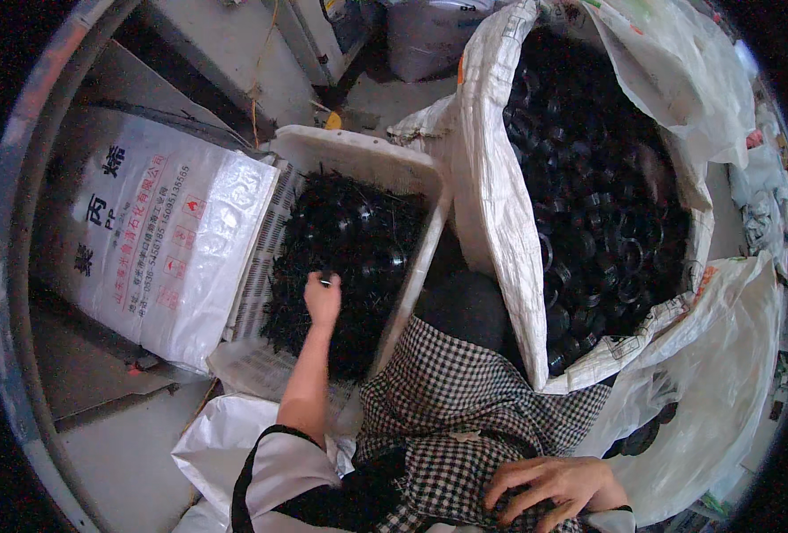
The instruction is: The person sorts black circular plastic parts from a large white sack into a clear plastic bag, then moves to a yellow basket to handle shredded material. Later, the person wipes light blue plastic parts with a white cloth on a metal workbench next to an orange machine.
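Note:
My left hand (323,300) is over the white slotted plastic crate (360,143), its fingers closed around a small object with a bright edge (326,283), too small to identify. Beneath it, thin black plastic scraps (287,266) fill the crate. Several round black plastic pieces (337,230) lie among the scraps. My right hand (553,490) is low in front of my body, over the black-and-white checked apron (460,393). Its fingers are bent and spread apart, with nothing plainly held; the space under the palm is dark.
A large white woven sack (493,220) stands open at the right, full of black plastic rings (593,213). Left of the crate lies a printed white sack (161,233). Clear plastic film (693,400) hangs at the right. A whitish bucket (434,36) stands behind.

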Demonstrator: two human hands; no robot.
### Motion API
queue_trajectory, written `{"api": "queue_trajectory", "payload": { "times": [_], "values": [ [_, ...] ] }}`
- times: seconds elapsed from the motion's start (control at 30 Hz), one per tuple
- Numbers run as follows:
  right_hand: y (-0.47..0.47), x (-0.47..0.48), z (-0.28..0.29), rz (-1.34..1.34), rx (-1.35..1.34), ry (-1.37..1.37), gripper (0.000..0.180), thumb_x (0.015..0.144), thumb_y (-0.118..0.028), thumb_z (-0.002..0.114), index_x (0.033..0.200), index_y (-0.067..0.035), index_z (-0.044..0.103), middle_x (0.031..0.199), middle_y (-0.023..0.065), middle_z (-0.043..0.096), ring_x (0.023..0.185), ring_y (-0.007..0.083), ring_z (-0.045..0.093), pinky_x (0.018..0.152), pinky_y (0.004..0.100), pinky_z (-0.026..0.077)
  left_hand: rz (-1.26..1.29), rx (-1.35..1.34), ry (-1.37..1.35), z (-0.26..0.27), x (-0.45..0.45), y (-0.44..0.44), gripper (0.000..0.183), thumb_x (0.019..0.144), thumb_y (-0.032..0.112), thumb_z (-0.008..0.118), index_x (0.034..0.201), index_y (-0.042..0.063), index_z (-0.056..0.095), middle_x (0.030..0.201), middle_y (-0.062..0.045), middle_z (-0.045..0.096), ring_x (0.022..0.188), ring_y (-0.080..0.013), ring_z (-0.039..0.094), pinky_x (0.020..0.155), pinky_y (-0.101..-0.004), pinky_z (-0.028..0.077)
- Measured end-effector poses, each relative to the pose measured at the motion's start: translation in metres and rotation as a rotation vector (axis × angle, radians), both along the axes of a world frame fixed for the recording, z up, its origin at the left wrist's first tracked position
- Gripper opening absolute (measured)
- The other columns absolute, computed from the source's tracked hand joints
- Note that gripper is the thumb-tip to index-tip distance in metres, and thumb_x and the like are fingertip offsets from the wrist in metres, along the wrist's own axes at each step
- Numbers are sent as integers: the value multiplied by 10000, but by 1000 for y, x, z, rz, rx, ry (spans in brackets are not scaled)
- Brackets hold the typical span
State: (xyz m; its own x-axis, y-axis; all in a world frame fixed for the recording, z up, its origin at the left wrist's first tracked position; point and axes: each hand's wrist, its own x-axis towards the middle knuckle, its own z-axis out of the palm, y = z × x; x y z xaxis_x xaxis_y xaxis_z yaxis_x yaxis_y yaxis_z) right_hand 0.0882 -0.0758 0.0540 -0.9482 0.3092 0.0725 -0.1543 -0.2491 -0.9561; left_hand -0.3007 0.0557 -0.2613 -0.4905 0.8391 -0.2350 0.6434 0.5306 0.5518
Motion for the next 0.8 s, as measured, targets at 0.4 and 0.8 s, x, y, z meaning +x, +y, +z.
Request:
{"api": "queue_trajectory", "payload": {
  "times": [0.4,0.8],
  "values": [
    [16,-5,-11,-18,-143,21,594,873,-568,599,1107,-22,617,1232,199,486,1064,381,527,916,465,427,335,-292,-504,-84,-26,29,919,670,352,865,1386,-27,430,1316,-194,553,1188,-333,549,985,-391,455],
    [28,11,-19,-228,-8,31,694,893,-423,641,1399,-2,423,1336,189,501,1252,357,450,1066,473,334,104,-298,-470,-91,27,67,820,674,218,817,1358,-45,450,1208,-181,620,1079,-303,610,899,-387,491]
  ]
}}
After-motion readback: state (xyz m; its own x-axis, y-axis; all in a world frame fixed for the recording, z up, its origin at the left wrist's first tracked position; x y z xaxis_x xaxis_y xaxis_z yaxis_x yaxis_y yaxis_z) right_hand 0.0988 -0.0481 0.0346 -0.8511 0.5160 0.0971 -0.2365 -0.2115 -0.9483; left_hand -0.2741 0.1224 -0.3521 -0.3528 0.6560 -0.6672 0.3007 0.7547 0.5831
